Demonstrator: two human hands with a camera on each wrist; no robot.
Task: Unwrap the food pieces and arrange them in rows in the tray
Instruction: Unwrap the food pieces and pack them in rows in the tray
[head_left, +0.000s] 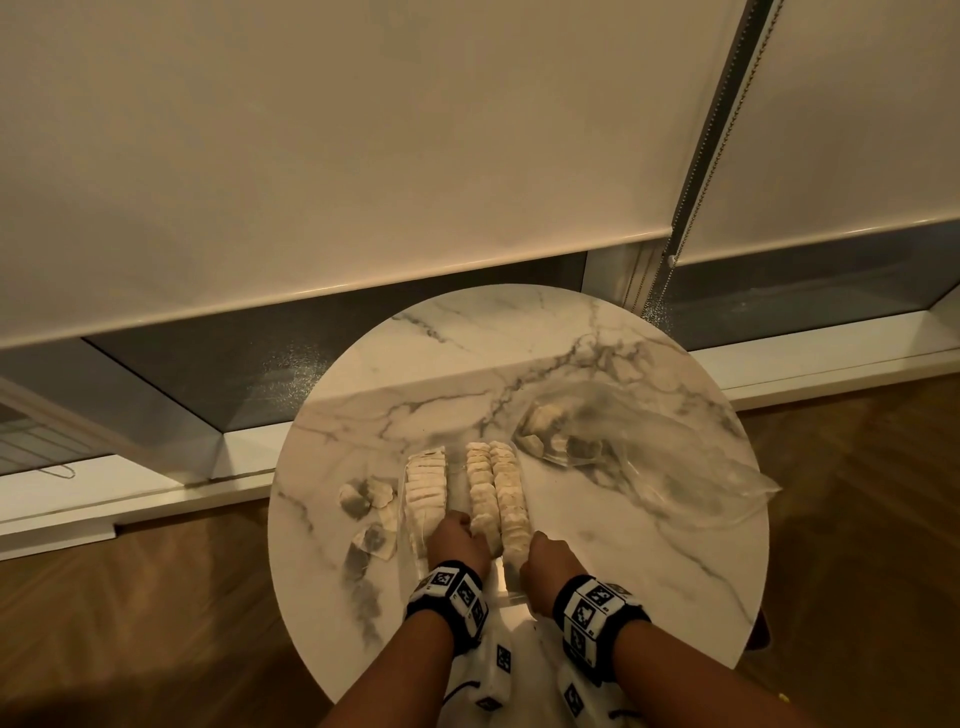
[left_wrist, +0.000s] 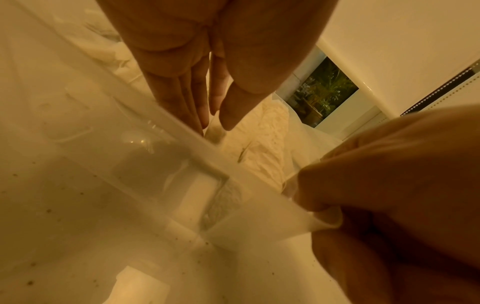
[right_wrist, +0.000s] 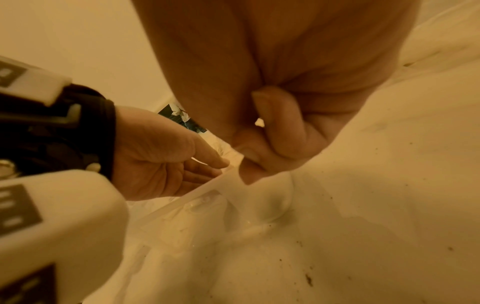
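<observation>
- On a round marbled counter (head_left: 597, 364), a clear plastic tray (head_left: 402, 519) holds three rows of pale food pieces (head_left: 483, 488), one at its left side and two side by side at the right.
- Left hand (head_left: 457, 540) reaches into the tray's near end between the rows, fingers (left_wrist: 182, 96) straight and close together.
- Right hand (head_left: 550, 564) pinches the tray's near rim between thumb and curled fingers (right_wrist: 283, 131).
- Loose pieces (head_left: 363, 496) lie left of the tray; a clear bag (head_left: 649, 447) with more lies to the right.

Head view high above the round marble table (head_left: 597, 358), both wrist views close, seemingly sharing the clear tray's rim (left_wrist: 182, 131).
</observation>
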